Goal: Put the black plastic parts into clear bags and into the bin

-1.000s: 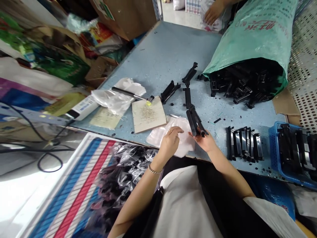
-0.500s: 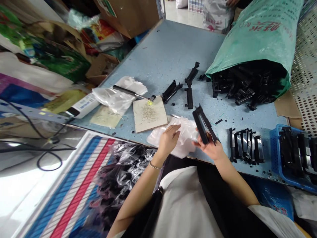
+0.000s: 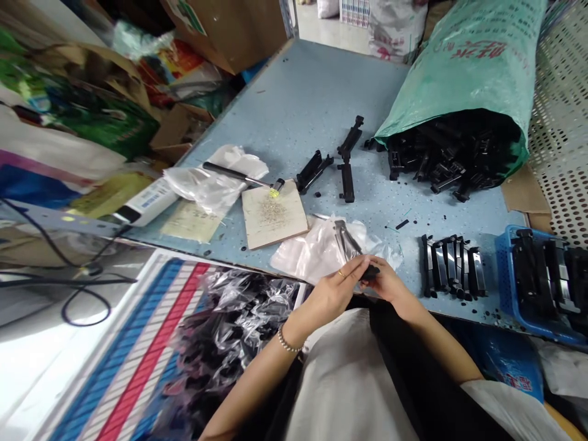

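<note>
My left hand (image 3: 337, 291) and my right hand (image 3: 384, 280) meet at the table's front edge. Between them is a black plastic part (image 3: 351, 245), its far end inside a clear plastic bag. The fingers of my left hand press on the bag and the near end of the part; those of my right hand close round the same end. More clear bags (image 3: 303, 248) lie under and beside it. A wooden board (image 3: 274, 214) with a hammer (image 3: 243, 177) resting on it is to the left. Several black parts (image 3: 348, 182) lie loose beyond.
A green sack (image 3: 473, 73) spills black parts at the back right. A row of parts (image 3: 452, 266) and a blue basket (image 3: 505, 275) stand at the right. Bagged parts (image 3: 229, 331) fill a striped container below the table's left edge.
My left hand has moved right to meet my right hand. The black part, held bare in my right hand before, is now partly inside a clear bag.
</note>
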The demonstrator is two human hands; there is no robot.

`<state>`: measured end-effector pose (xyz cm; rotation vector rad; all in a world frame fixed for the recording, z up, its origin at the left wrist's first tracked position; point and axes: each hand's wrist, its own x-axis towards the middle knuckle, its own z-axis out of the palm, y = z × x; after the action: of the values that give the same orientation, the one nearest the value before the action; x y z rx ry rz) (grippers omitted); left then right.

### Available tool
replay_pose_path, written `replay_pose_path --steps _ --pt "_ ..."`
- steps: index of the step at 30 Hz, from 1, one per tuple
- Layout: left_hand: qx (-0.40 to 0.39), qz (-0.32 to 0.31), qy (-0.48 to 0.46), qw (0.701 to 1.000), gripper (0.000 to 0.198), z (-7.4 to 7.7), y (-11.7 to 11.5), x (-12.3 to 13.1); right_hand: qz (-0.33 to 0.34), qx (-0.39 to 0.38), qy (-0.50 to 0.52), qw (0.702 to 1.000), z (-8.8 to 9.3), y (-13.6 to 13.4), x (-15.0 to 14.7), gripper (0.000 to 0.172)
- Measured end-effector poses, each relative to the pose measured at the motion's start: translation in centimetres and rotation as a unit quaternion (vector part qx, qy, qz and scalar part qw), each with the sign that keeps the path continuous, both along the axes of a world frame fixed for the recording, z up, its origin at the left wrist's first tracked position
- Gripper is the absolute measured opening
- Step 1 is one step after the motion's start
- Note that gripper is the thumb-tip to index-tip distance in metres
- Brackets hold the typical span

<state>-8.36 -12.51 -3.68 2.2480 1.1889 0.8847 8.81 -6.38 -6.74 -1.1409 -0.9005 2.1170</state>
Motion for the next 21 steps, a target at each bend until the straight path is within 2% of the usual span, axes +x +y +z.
replay_pose_path --steps 2,4,6,7,8,10,11,12,14,17,19,21 --pt "-0.027 -0.019 -0.023 0.999 0.076 0.3 -0.1 0.5 0.018 0.135 -0.126 0.983 0.9 -0.5 -0.2 0.02" --pt "-0.042 -0.002 -0.055 0.998 0.066 0.8 -0.1 0.0 0.093 0.251 -0.208 0.941 2.1 -0.8 0.1 0.018" --pt "-0.04 0.064 -0.096 0.993 0.042 1.8 -0.7 -1.7 0.219 0.294 -0.197 0.91 3.5 -0.1 0.6 0.023" --pt "-0.037 0.105 -0.115 0.987 0.031 2.5 -1.4 -3.0 0.267 0.298 -0.177 0.899 4.2 0.8 0.7 0.027" --pt "-0.043 0.149 -0.127 0.98 0.025 3.2 -2.3 -4.7 0.288 0.306 -0.167 0.892 4.9 2.1 0.5 0.03" --pt "-0.067 0.223 -0.127 0.964 0.02 4.6 -4.6 -8.3 0.244 0.364 -0.196 0.877 5.8 5.8 -1.1 0.037" --pt "-0.079 0.259 -0.12 0.955 0.02 5.0 -5.8 -10.0 0.192 0.413 -0.237 0.858 6.1 8.1 -2.6 0.04" --pt "-0.071 0.284 -0.11 0.95 0.019 5.1 -6.8 -11.4 0.144 0.475 -0.284 0.82 6.2 10.5 -4.5 0.043" --pt "-0.036 0.317 -0.087 0.944 0.019 4.3 -8.0 -13.0 0.143 0.563 -0.374 0.723 6.0 15.4 -9.4 0.053" --pt "0.009 0.32 -0.05 0.946 0.015 1.5 -7.5 -11.6 0.214 0.615 -0.461 0.603 5.2 21.7 -16.8 0.063" --pt "0.033 0.301 -0.025 0.953 0.013 -0.7 -6.4 -8.9 0.251 0.598 -0.508 0.567 4.4 25.0 -19.6 0.063" --pt "0.055 0.291 0.013 0.955 0.013 -2.6 -5.5 -6.2 0.266 0.582 -0.543 0.544 3.4 27.3 -19.9 0.068"
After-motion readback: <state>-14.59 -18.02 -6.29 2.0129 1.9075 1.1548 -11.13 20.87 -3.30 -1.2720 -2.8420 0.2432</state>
